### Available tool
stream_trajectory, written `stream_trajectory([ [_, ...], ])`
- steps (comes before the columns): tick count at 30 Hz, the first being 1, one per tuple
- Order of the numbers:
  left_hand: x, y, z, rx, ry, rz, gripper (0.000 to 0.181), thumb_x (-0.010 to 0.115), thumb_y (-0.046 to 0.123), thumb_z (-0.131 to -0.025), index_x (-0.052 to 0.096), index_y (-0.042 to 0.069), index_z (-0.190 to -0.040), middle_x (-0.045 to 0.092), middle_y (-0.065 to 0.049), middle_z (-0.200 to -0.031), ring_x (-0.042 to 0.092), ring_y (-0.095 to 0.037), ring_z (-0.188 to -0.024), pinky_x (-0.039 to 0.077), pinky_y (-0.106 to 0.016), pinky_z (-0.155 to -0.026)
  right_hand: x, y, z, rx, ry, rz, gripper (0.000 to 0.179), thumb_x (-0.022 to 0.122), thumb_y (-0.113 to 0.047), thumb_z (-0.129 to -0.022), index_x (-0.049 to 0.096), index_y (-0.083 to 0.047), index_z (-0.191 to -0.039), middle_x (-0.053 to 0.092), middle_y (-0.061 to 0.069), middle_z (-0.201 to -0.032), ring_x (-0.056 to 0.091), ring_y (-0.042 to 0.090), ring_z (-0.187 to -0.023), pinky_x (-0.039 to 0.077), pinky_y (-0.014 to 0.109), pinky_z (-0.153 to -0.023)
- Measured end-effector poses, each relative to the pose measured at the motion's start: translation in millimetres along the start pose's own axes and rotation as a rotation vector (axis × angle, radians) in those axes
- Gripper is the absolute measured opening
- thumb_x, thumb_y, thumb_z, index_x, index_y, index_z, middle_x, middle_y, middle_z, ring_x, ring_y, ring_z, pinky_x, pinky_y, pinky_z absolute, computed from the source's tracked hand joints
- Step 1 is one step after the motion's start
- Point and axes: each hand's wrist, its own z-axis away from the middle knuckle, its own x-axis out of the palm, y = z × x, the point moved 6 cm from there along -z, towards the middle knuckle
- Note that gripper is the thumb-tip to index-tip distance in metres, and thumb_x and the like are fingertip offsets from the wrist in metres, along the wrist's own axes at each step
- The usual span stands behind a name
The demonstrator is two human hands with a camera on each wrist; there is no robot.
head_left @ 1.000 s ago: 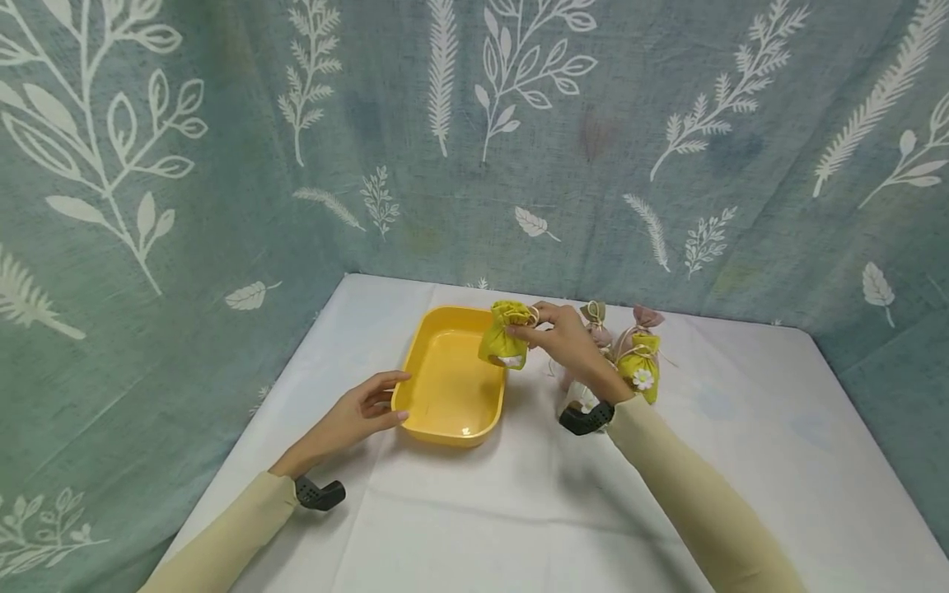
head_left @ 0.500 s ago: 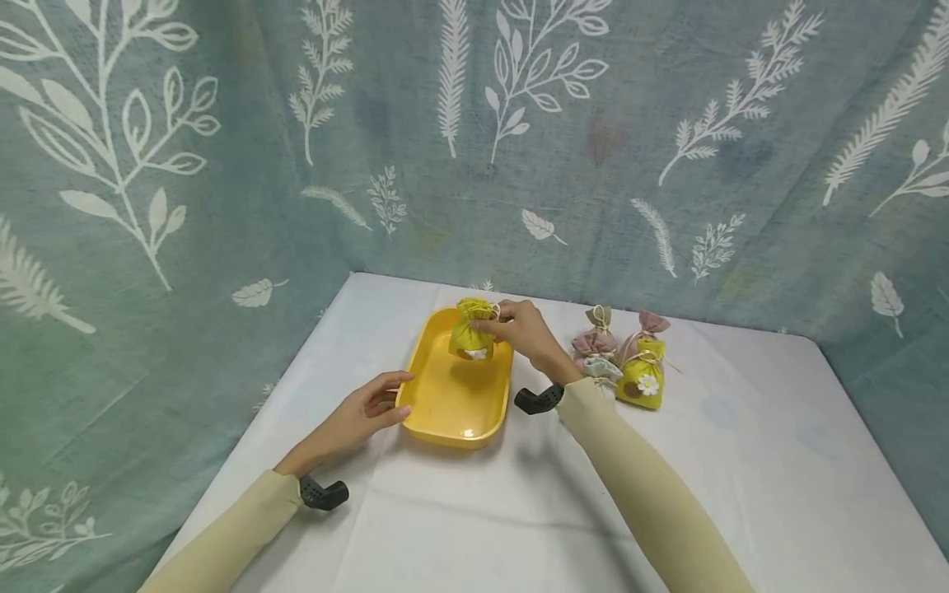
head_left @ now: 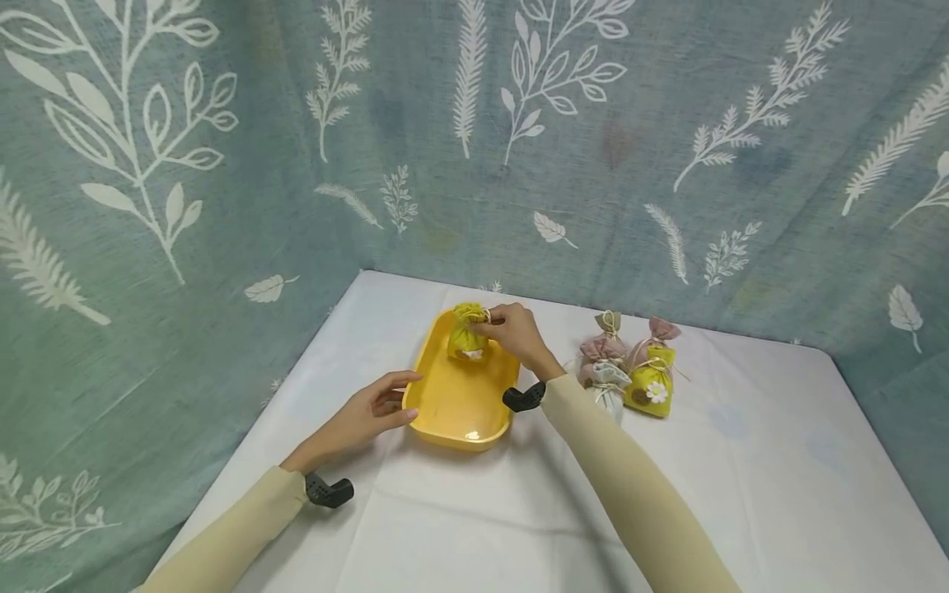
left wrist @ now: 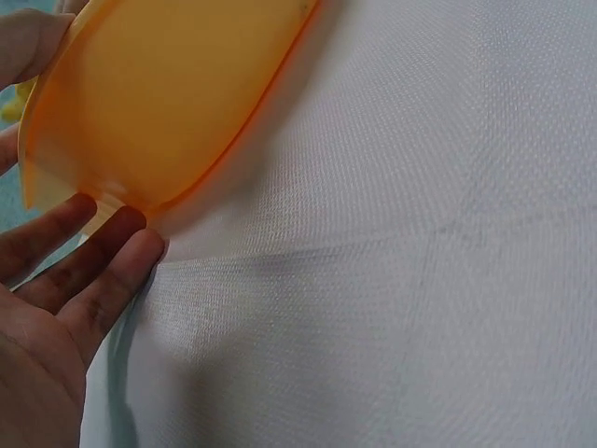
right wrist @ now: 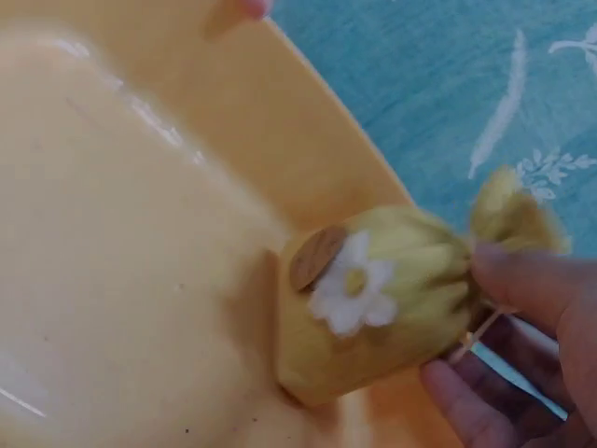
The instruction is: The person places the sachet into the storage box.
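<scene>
A small mustard-yellow drawstring pouch [head_left: 467, 333] with a white felt flower and a brown patch is gripped at its tied neck by my right hand [head_left: 514, 332]. In the right wrist view, the pouch [right wrist: 364, 308] is at the inner wall of the yellow tray [right wrist: 317, 103], its lower end at the tray floor. My left hand [head_left: 374, 412] touches the left rim of the yellow tray [head_left: 463, 441], thumb and fingers spread along its side. The left wrist view has its fingertips [left wrist: 121, 229] against the tray's outside.
Right of the tray lies a cluster of pouches: a yellow one [head_left: 654, 383], a pale one [head_left: 608, 387] and pinkish ones [head_left: 602, 347]. A white cloth [head_left: 445, 527] covers the table. Leaf-patterned curtains [head_left: 445, 165] hang behind and at the left.
My right hand has carried the yellow pouch leftward from over the tray's right rim and lowered it into the tray's far end. My left hand stays at the tray's left rim.
</scene>
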Motion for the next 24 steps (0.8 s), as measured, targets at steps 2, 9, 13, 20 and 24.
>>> stream_trajectory([
  [2, 1.0, 1.6, -1.8, 0.005, -0.007, -0.002, 0.066, 0.076, 0.038, -0.095, 0.047, 0.028, -0.152, 0.049, -0.010, -0.149, 0.056, -0.028, -0.130, 0.048, -0.041, -0.108, -2.0, 4.1, 1.3, 0.032, 0.024, 0.001, 0.024, 0.077, -0.025, -0.095, 0.080, -0.007, -0.111, 0.075, 0.006, -0.111, 0.068, 0.018, -0.092, 0.054, 0.026, -0.073],
  [9, 1.6, 3.9, -3.7, 0.051, -0.010, -0.034, 0.064, 0.075, 0.032, -0.096, 0.046, 0.023, -0.153, 0.051, -0.015, -0.147, 0.058, -0.031, -0.127, 0.049, -0.041, -0.106, -16.9, 4.8, 8.7, 0.047, 0.036, 0.030, 0.040, 0.077, -0.025, -0.095, 0.071, -0.009, -0.132, 0.073, 0.010, -0.121, 0.070, 0.024, -0.107, 0.060, 0.036, -0.086],
  [13, 1.3, 2.6, -2.1, 0.040, -0.004, -0.039, 0.062, 0.075, 0.034, -0.097, 0.047, 0.027, -0.152, 0.050, -0.015, -0.147, 0.057, -0.031, -0.126, 0.049, -0.043, -0.107, -32.6, 3.3, 19.8, 0.006, 0.019, 0.062, 0.035, 0.076, -0.026, -0.097, 0.073, -0.011, -0.128, 0.075, 0.007, -0.116, 0.070, 0.024, -0.106, 0.060, 0.038, -0.085],
  [20, 1.4, 0.7, -2.4, 0.016, 0.000, -0.040, 0.063, 0.075, 0.034, -0.097, 0.047, 0.026, -0.152, 0.050, -0.015, -0.148, 0.057, -0.031, -0.127, 0.048, -0.045, -0.108, -73.1, 7.7, 51.5, -0.084, 0.040, 0.175, 0.030, 0.073, -0.021, -0.098, 0.074, -0.008, -0.126, 0.076, 0.008, -0.110, 0.072, 0.025, -0.099, 0.060, 0.040, -0.086],
  [24, 1.5, 2.4, -1.3, 0.014, -0.003, -0.038, 0.063, 0.075, 0.035, -0.096, 0.047, 0.025, -0.152, 0.050, -0.016, -0.148, 0.058, -0.031, -0.126, 0.049, -0.041, -0.107, -98.4, 14.5, 74.3, -0.084, 0.075, 0.212, 0.029, 0.073, -0.020, -0.098, 0.074, -0.008, -0.124, 0.075, 0.009, -0.110, 0.072, 0.026, -0.097, 0.061, 0.040, -0.086],
])
